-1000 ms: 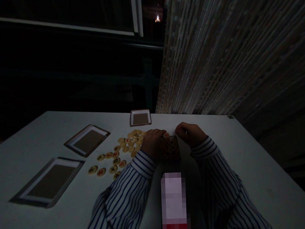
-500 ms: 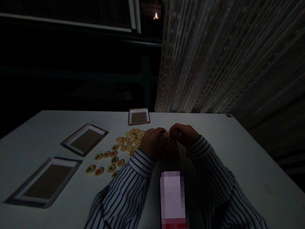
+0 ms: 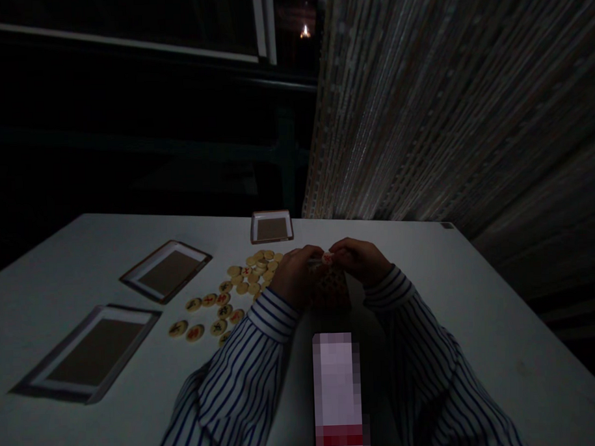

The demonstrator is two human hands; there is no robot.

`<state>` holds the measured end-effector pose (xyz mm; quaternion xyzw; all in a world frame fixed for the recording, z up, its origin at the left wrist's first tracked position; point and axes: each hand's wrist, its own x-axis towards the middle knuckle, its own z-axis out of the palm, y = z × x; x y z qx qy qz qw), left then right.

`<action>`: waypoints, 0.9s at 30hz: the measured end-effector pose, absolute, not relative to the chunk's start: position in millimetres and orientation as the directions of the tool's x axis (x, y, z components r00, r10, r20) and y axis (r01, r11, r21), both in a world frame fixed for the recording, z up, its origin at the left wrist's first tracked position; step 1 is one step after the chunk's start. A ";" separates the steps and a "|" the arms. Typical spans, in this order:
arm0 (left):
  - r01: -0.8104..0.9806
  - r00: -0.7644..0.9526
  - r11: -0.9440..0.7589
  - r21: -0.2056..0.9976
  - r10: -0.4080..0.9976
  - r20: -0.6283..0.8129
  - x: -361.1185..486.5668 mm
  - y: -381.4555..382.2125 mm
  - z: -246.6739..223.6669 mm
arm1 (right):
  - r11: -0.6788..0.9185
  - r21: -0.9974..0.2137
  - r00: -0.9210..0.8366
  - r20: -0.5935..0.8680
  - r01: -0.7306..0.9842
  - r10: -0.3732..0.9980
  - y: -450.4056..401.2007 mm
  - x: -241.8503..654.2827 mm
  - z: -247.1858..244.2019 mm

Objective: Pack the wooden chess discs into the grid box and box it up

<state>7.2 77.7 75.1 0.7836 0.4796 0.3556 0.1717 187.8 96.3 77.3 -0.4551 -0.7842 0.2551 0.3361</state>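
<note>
A small pale piece with a red mark (image 3: 327,257) is pinched between the fingertips of my left hand (image 3: 297,275) and my right hand (image 3: 361,260). Just below it is a dark reddish patterned object (image 3: 332,290), partly covered by my left hand; its exact form is hard to make out in the dim light. Round wooden pieces (image 3: 224,311), some with red or black characters, lie spread to the left of my left hand. Several plain-topped ones (image 3: 253,276) are bunched close to it, and part of that bunch is hidden behind the hand.
On the white table (image 3: 468,347) lie three shallow framed trays: one at the back (image 3: 271,212), one at the left (image 3: 133,270) and a larger one nearer at the left (image 3: 34,382). A string curtain (image 3: 395,102) hangs behind the table at the right.
The small piece has turned a little between my fingertips, so its red mark shows more clearly. My hands have shifted only slightly.
</note>
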 end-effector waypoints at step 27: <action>-0.147 0.149 0.069 0.987 0.988 -0.046 20.4 73.1 83.8 | 0.628 -0.456 -0.507 0.369 0.631 0.779 85.4 192.6 95.0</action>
